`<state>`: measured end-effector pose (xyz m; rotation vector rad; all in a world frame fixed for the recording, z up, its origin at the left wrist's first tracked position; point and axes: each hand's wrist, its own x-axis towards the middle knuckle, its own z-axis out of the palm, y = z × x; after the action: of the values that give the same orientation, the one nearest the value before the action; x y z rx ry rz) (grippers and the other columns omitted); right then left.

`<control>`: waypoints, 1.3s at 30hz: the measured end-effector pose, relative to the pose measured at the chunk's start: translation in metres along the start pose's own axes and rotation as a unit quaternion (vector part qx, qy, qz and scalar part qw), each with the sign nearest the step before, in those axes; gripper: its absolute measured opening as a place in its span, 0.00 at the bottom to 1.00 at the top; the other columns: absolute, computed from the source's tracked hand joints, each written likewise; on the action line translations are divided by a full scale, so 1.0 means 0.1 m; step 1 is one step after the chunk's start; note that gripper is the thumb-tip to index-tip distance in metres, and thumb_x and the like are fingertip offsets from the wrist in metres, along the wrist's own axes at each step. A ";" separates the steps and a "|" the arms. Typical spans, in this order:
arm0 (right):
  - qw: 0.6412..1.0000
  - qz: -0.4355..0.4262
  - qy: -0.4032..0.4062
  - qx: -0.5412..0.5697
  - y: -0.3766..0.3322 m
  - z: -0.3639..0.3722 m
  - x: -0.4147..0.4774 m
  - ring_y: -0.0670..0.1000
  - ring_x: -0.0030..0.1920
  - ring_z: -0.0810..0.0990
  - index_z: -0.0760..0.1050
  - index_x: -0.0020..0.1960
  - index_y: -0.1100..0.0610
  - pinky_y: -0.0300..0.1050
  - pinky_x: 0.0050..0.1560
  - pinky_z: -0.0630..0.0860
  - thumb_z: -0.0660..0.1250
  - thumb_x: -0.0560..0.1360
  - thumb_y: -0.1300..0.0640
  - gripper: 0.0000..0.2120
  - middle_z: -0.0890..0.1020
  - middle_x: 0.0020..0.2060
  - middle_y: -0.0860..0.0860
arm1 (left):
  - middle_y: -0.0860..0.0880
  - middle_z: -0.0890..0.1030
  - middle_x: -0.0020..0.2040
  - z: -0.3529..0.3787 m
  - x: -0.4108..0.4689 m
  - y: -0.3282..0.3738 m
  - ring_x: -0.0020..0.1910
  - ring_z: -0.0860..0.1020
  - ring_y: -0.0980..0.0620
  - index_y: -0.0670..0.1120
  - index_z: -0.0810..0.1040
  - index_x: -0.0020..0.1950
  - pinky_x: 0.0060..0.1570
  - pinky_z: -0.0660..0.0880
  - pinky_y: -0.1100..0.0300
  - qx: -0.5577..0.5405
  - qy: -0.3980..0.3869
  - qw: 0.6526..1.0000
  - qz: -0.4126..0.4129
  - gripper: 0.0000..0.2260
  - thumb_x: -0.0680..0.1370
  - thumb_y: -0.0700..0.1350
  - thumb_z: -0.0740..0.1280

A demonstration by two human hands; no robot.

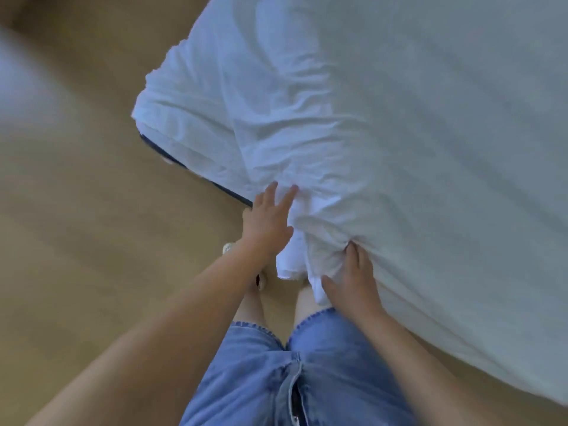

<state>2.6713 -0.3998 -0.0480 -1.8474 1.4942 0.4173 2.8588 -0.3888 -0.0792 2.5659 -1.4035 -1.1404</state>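
Observation:
A white sheet (368,124) covers a mattress that fills the right and upper part of the head view. It bunches into folds at the near side edge. My left hand (266,219) lies against the hanging folds with its fingers straight. My right hand (353,279) presses on the bunched sheet at the mattress edge, fingertips pushed into the fabric and thumb spread to the left. A loose flap of sheet (292,259) hangs between the two hands.
A dark bed base edge (196,173) shows under the sheet at the left corner. Tan wooden floor (76,226) lies to the left and below. My legs in blue denim shorts (292,373) stand close to the bed.

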 end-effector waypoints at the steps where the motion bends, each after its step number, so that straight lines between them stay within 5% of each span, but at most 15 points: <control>1: 1.000 0.000 0.027 0.006 -0.04 0.05 -0.02 0.60 0.65 0.65 0.64 0.68 0.66 0.47 0.65 0.62 0.71 0.68 0.59 0.32 0.67 0.65 0.60 | 0.46 0.44 0.77 -0.03 0.15 0.01 0.74 0.52 0.44 0.58 0.44 0.77 0.65 0.62 0.44 0.061 -0.024 0.997 0.034 0.39 0.75 0.50 0.67; 4: 0.994 0.035 0.084 0.055 -0.16 0.13 -0.04 0.54 0.47 0.71 0.69 0.42 0.57 0.40 0.45 0.64 0.69 0.70 0.58 0.08 0.72 0.43 0.49 | 0.45 0.46 0.77 -0.09 0.48 0.10 0.75 0.49 0.45 0.55 0.46 0.77 0.68 0.57 0.41 0.158 -0.023 0.980 0.119 0.36 0.76 0.43 0.64; 6: 0.992 0.083 0.029 0.086 -0.29 0.15 -0.03 0.51 0.39 0.71 0.65 0.35 0.54 0.40 0.35 0.62 0.64 0.73 0.52 0.12 0.70 0.35 0.46 | 0.43 0.63 0.72 -0.18 0.64 0.20 0.71 0.62 0.45 0.49 0.61 0.73 0.64 0.61 0.47 0.096 0.013 0.983 0.156 0.28 0.74 0.35 0.60; 9: 0.976 0.092 0.016 0.195 -0.52 0.07 0.13 0.53 0.47 0.76 0.72 0.49 0.55 0.46 0.47 0.72 0.62 0.75 0.52 0.07 0.76 0.45 0.49 | 0.41 0.77 0.59 -0.42 0.81 0.46 0.56 0.74 0.39 0.41 0.73 0.62 0.50 0.68 0.53 -0.040 0.007 0.983 0.180 0.19 0.72 0.32 0.58; 12: 0.963 0.036 0.128 0.236 -0.68 -0.26 0.42 0.54 0.61 0.72 0.69 0.64 0.60 0.49 0.64 0.66 0.65 0.74 0.57 0.20 0.75 0.59 0.54 | 0.40 0.79 0.55 -0.78 0.98 0.77 0.54 0.76 0.41 0.39 0.75 0.56 0.46 0.69 0.56 -0.078 -0.011 0.974 0.211 0.13 0.74 0.34 0.58; 17: 0.949 0.039 0.272 0.156 -0.59 -0.97 0.87 0.63 0.64 0.67 0.68 0.65 0.67 0.49 0.67 0.58 0.67 0.70 0.63 0.24 0.72 0.61 0.64 | 0.47 0.79 0.40 -1.30 1.21 1.60 0.44 0.76 0.46 0.42 0.78 0.41 0.41 0.69 0.60 -0.157 -0.080 0.951 0.253 0.09 0.76 0.37 0.59; 21: 0.928 0.009 0.276 0.249 -0.57 -1.56 1.18 0.59 0.64 0.71 0.72 0.61 0.66 0.48 0.67 0.62 0.65 0.69 0.64 0.21 0.76 0.59 0.61 | 0.49 0.63 0.27 -1.50 1.27 2.20 0.28 0.61 0.51 0.45 0.60 0.28 0.27 0.59 0.61 -0.182 -0.151 0.942 0.238 0.18 0.78 0.38 0.57; 24: 0.813 0.033 0.236 0.531 -0.72 -1.82 1.16 0.50 0.40 0.75 0.76 0.40 0.59 0.46 0.47 0.71 0.64 0.65 0.59 0.06 0.76 0.36 0.55 | 0.52 0.60 0.26 -1.61 1.23 2.38 0.26 0.58 0.54 0.47 0.58 0.27 0.26 0.56 0.61 -0.194 -0.163 0.934 0.252 0.19 0.77 0.40 0.58; 26: 0.718 0.095 0.251 0.642 -0.78 -1.85 1.12 0.48 0.33 0.73 0.73 0.28 0.54 0.44 0.40 0.70 0.66 0.70 0.58 0.11 0.74 0.28 0.49 | 0.54 0.60 0.24 -1.68 1.24 2.34 0.24 0.58 0.56 0.48 0.58 0.28 0.25 0.56 0.62 -0.174 -0.139 0.938 0.264 0.20 0.77 0.41 0.61; 28: 0.632 0.127 0.274 0.714 -0.86 -1.80 1.11 0.46 0.36 0.79 0.78 0.36 0.54 0.41 0.42 0.74 0.65 0.76 0.55 0.11 0.80 0.30 0.45 | 0.53 0.61 0.26 -1.76 1.26 2.24 0.25 0.59 0.55 0.48 0.58 0.29 0.25 0.57 0.62 -0.125 -0.109 0.943 0.290 0.21 0.79 0.45 0.61; 31: 0.667 0.152 0.206 0.700 -0.93 -1.70 1.15 0.46 0.41 0.80 0.78 0.52 0.58 0.39 0.42 0.77 0.59 0.79 0.45 0.18 0.83 0.39 0.47 | 0.51 0.62 0.27 -1.84 1.24 2.17 0.26 0.60 0.55 0.47 0.57 0.29 0.27 0.58 0.62 -0.055 -0.070 0.938 0.335 0.22 0.81 0.48 0.58; 34: 0.659 0.053 0.079 0.746 -0.90 -1.71 1.11 0.44 0.61 0.77 0.74 0.63 0.45 0.47 0.63 0.71 0.56 0.75 0.33 0.24 0.80 0.59 0.44 | 0.51 0.64 0.28 -1.85 1.14 2.31 0.27 0.62 0.56 0.46 0.58 0.30 0.27 0.58 0.65 -0.004 -0.078 0.918 0.388 0.21 0.82 0.48 0.57; 35: 0.686 0.042 0.048 0.725 -0.91 -1.71 1.07 0.42 0.57 0.78 0.77 0.58 0.44 0.46 0.62 0.71 0.57 0.73 0.32 0.23 0.81 0.55 0.43 | 0.51 0.63 0.28 -1.87 1.12 2.38 0.27 0.62 0.56 0.46 0.58 0.29 0.26 0.58 0.65 -0.005 -0.085 0.911 0.404 0.21 0.81 0.48 0.58; 37: 0.815 0.092 0.027 0.572 -0.99 -1.73 0.98 0.41 0.38 0.78 0.76 0.38 0.48 0.40 0.46 0.71 0.65 0.69 0.33 0.18 0.80 0.35 0.44 | 0.51 0.61 0.28 -1.92 1.10 2.53 0.27 0.60 0.54 0.46 0.56 0.30 0.26 0.58 0.64 0.006 -0.115 0.896 0.429 0.22 0.81 0.48 0.59; 39: 0.888 0.172 0.033 0.424 -1.08 -1.76 0.95 0.44 0.31 0.74 0.72 0.35 0.53 0.39 0.37 0.67 0.68 0.66 0.34 0.22 0.74 0.28 0.46 | 0.50 0.60 0.29 -1.98 1.06 2.63 0.28 0.60 0.54 0.46 0.57 0.30 0.26 0.58 0.64 0.041 -0.148 0.884 0.441 0.22 0.81 0.48 0.59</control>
<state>2.7677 -0.5820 0.0474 -0.9139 1.6820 -0.1491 2.8201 -0.6885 0.0893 1.4272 -2.3302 -1.2813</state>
